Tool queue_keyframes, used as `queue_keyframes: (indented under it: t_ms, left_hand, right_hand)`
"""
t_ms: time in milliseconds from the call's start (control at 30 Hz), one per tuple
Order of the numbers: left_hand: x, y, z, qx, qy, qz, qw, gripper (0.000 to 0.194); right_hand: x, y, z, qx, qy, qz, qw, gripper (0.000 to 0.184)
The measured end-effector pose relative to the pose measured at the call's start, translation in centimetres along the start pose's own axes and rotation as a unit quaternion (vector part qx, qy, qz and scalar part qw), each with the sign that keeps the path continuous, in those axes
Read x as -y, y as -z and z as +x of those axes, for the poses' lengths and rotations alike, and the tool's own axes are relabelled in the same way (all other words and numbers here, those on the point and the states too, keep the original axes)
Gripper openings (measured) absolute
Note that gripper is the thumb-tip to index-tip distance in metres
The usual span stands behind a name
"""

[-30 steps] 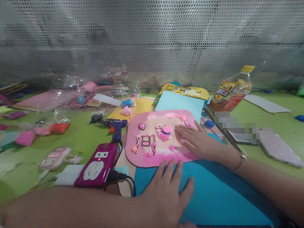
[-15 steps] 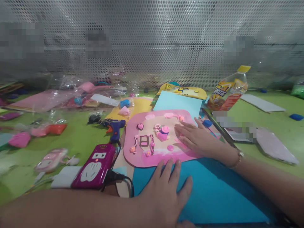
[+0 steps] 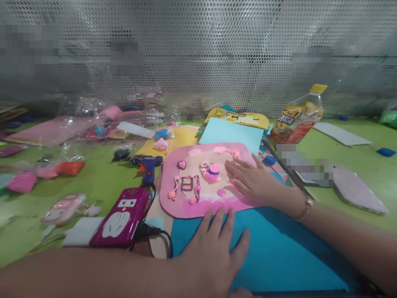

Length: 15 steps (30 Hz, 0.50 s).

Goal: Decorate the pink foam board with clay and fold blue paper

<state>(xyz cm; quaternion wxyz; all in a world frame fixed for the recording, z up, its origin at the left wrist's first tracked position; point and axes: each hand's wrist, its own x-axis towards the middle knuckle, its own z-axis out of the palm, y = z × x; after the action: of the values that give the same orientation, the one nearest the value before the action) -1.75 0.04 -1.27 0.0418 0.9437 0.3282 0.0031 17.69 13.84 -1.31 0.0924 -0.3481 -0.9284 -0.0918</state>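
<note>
right hand on pink board, left hand at edge

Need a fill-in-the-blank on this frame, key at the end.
The hand with the bracelet is the ____ one.
It covers part of a rounded panel with a ____ border.
The glue gun lies to the panel's ____.
The plastic bottle has a ____ cap.

right; pink; left; yellow

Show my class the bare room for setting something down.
Bare green tabletop shows between the flat white board and pale pink rectangular case, and between the orange lump and blue plastic glue gun. It's crowded around the pink rounded board beneath the right hand.
</note>
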Motion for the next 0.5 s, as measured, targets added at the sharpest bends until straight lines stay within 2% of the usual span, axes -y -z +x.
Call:
queue_keyframes:
  t_ms: [100,267,500]
  left_hand:
    - [0.1,0.1,0.0,0.006,0.008,-0.012,1.000,0.077]
    - [-0.1,0.0,0.0,0.005,0.013,-0.015,1.000,0.078]
    - [0.0,-0.1,-0.1,0.004,0.007,-0.009,1.000,0.076]
  right_hand:
    - [0.4,0.4,0.1,0.008,-0.003,0.021,1.000,0.048]
    - [0.9,1.6,0.2,0.069,0.033,0.126,0.989,0.046]
    - [0.8,1.5,0.0,0.081,0.044,0.160,0.983,0.045]
